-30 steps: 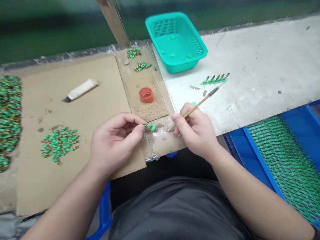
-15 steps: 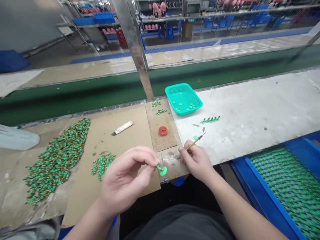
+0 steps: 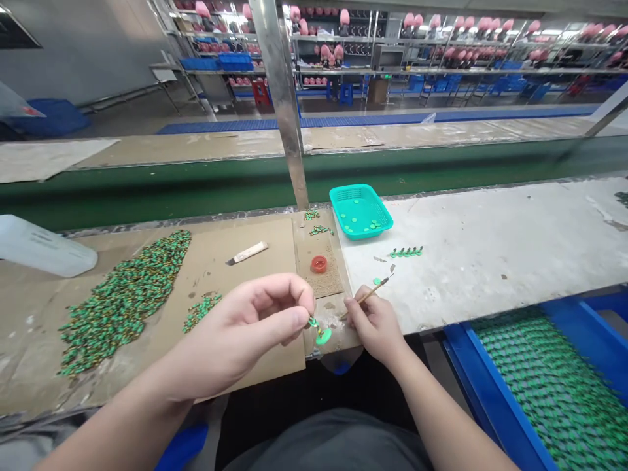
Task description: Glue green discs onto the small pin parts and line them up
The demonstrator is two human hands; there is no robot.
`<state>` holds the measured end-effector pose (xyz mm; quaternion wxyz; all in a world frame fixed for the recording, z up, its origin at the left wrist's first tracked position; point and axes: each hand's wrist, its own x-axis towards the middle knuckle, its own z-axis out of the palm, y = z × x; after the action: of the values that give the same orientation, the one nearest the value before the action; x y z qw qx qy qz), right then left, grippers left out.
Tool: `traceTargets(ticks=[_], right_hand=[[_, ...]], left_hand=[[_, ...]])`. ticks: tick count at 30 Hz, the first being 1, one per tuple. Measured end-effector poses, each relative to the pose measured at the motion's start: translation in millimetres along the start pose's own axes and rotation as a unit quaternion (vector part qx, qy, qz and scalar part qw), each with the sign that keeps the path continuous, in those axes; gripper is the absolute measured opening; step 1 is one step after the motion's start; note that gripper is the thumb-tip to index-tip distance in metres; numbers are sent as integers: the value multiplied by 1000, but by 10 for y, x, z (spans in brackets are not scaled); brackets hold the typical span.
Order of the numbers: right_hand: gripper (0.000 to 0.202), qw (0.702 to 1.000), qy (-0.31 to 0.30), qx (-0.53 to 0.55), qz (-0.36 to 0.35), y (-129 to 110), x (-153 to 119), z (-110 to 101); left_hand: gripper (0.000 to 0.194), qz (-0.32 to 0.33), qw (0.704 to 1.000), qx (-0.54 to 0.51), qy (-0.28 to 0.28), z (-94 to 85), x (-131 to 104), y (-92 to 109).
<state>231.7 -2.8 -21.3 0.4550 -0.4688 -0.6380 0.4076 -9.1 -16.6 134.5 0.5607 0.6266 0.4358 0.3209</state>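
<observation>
left hand (image 3: 260, 327): pinching green piece (image 3: 323, 337) | right hand (image 3: 377, 322): pinching brush (image 3: 373, 292) | teal basket (image 3: 366, 234): green discs (image 3: 354, 220) | blue tray (image 3: 491, 381): packed green items (image 3: 549, 379)

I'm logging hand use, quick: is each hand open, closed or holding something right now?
Left hand: closed, pinching a small green-and-gold piece with a green disc at its lower end.
Right hand: closed, holding a thin brush.

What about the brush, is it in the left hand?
No, the right hand holds the brush, while the left hand pinches a green piece.
</observation>
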Motion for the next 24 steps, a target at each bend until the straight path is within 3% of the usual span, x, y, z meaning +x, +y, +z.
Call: traceTargets(ticks=[3, 9, 18, 21, 24], right_hand=[[47, 1000, 2, 2, -8, 41, -3, 13], [45, 1000, 5, 3, -20, 65, -20, 18], [45, 999, 2, 14, -37, 24, -20, 23], [45, 999, 1, 16, -42, 8, -17, 5], [43, 999, 9, 18, -41, -9, -15, -22]], left_hand=[[27, -56, 998, -26, -7, 22, -2, 88], [25, -107, 994, -27, 2, 69, 10, 163], [20, -140, 990, 16, 12, 68, 77, 194], [20, -122, 989, 69, 38, 120, 129, 83], [24, -81, 977, 171, 100, 240, 205, -237]])
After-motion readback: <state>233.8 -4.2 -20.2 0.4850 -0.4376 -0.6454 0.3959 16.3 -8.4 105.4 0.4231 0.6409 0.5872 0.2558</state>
